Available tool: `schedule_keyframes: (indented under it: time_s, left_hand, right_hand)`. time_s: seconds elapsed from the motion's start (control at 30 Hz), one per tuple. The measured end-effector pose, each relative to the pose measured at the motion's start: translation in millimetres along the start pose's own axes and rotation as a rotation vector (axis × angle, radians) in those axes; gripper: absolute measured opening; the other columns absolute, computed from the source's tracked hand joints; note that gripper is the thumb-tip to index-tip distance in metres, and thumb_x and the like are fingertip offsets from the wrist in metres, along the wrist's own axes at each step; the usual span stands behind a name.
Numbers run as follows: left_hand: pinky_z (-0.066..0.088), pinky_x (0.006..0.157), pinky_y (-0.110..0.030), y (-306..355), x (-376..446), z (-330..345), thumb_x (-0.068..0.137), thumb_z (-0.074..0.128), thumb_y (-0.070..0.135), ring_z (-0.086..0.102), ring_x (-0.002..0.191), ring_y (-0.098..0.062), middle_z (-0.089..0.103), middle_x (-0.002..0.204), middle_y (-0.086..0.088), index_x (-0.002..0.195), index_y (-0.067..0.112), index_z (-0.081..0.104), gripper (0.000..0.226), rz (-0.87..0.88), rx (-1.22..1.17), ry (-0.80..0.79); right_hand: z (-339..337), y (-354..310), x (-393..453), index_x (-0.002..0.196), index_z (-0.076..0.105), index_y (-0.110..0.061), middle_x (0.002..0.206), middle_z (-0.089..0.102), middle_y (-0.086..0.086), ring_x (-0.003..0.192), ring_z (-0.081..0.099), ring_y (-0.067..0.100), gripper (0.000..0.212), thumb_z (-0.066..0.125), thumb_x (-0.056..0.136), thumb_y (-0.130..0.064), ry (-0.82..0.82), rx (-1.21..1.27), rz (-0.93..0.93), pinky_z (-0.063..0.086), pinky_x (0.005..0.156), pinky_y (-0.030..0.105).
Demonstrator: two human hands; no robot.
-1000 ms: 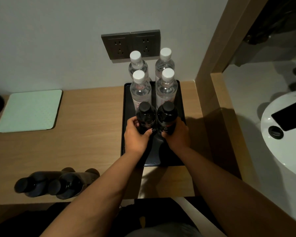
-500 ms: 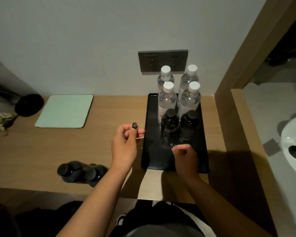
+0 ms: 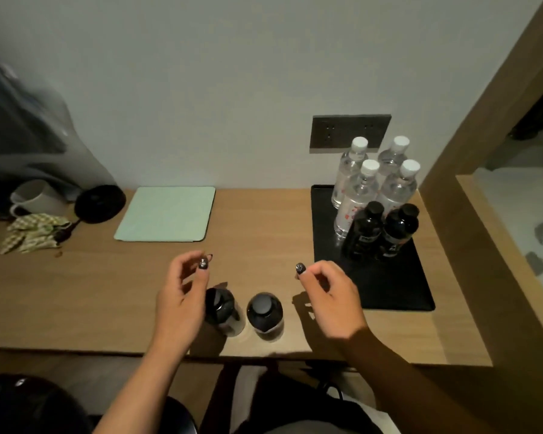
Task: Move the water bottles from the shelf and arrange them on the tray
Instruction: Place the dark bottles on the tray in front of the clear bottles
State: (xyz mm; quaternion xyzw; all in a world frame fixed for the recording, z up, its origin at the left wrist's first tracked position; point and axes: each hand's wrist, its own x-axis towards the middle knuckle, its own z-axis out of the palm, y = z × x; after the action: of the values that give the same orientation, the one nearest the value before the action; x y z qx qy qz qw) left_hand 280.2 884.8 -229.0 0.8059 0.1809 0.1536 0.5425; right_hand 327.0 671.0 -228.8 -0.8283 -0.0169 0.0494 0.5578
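Two dark bottles with black caps stand side by side near the front edge of the wooden shelf, one [image 3: 224, 311] partly behind my left hand, the other [image 3: 265, 313] just to its right. My left hand [image 3: 182, 296] hovers at the left bottle with loosely curled fingers, holding nothing. My right hand [image 3: 329, 296] hovers right of the pair, fingers also loosely curled and empty. On the black tray [image 3: 389, 286] at the right stand several clear bottles with white caps [image 3: 355, 202] and, in front of them, two dark bottles [image 3: 362, 233] [image 3: 398, 233].
A pale green mat [image 3: 166, 214] lies on the wooden shelf [image 3: 91, 286] at the back. A white mug [image 3: 35, 198], a round black object [image 3: 99, 203] and a patterned cloth [image 3: 33, 233] sit at the far left. A wooden partition [image 3: 470, 145] rises right of the tray.
Both hands let go of the two dark bottles on the tray and moved left and nearer, to the pair at the shelf's front edge. The view swung left.
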Motion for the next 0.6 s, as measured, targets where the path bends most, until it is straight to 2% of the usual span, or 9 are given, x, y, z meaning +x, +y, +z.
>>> schedule_keyframes:
  time_s: [0.1,0.2,0.3,0.43,0.5,0.6]
  left_hand:
    - [0.037,0.109,-0.038,-34,-12,-12,0.094,0.055,0.029,0.044,0.127,-0.006,0.050,0.138,0.009,0.131,0.034,0.045,0.038,-0.068,0.030,-0.161]
    - [0.032,0.113,-0.040,-63,-20,-16,0.091,0.059,0.036,0.037,0.133,-0.008,0.041,0.146,0.009,0.138,0.039,0.036,0.052,-0.134,0.068,-0.298]
    - [0.036,0.112,-0.043,-80,-13,-22,0.091,0.060,0.034,0.043,0.130,-0.012,0.045,0.141,0.006,0.138,0.034,0.038,0.052,-0.156,0.102,-0.405]
    - [0.043,0.103,-0.038,-83,3,-29,0.095,0.054,0.031,0.052,0.118,-0.015,0.055,0.124,0.007,0.128,0.032,0.042,0.036,-0.151,0.076,-0.541]
    - [0.046,0.099,-0.040,-82,10,-33,0.096,0.052,0.029,0.055,0.115,-0.019,0.058,0.119,0.004,0.125,0.027,0.044,0.030,-0.186,0.003,-0.499]
    - [0.052,0.088,-0.040,-80,15,-43,0.098,0.048,0.029,0.060,0.105,-0.021,0.057,0.120,-0.005,0.126,0.016,0.044,0.031,-0.431,-0.306,-0.307]
  right_hand:
    - [23,-17,-20,0.080,0.064,-0.012,0.087,0.057,-0.002,0.077,0.054,0.001,0.018,0.057,0.093,-0.023,-0.007,0.015,0.035,0.041,0.067,0.009]
    - [44,-29,-39,0.081,0.064,-0.015,0.086,0.057,-0.005,0.083,0.055,0.003,0.016,0.056,0.093,-0.021,0.025,-0.020,-0.026,0.042,0.071,0.010]
    - [59,-34,-57,0.078,0.062,-0.018,0.085,0.056,-0.006,0.085,0.056,0.003,0.017,0.056,0.094,-0.018,0.070,-0.071,-0.066,0.041,0.072,0.008]
    - [72,-39,-74,0.077,0.061,-0.020,0.088,0.056,-0.006,0.085,0.054,-0.001,0.017,0.055,0.093,-0.018,0.089,-0.132,-0.042,0.040,0.071,0.006]
    - [76,-45,-78,0.079,0.062,-0.018,0.091,0.056,-0.004,0.086,0.053,-0.005,0.016,0.056,0.093,-0.016,0.108,-0.137,-0.040,0.040,0.070,0.001]
    - [82,-58,-82,0.080,0.063,-0.018,0.092,0.056,-0.007,0.088,0.053,-0.007,0.013,0.058,0.091,-0.014,0.107,-0.130,-0.067,0.041,0.070,0.001]
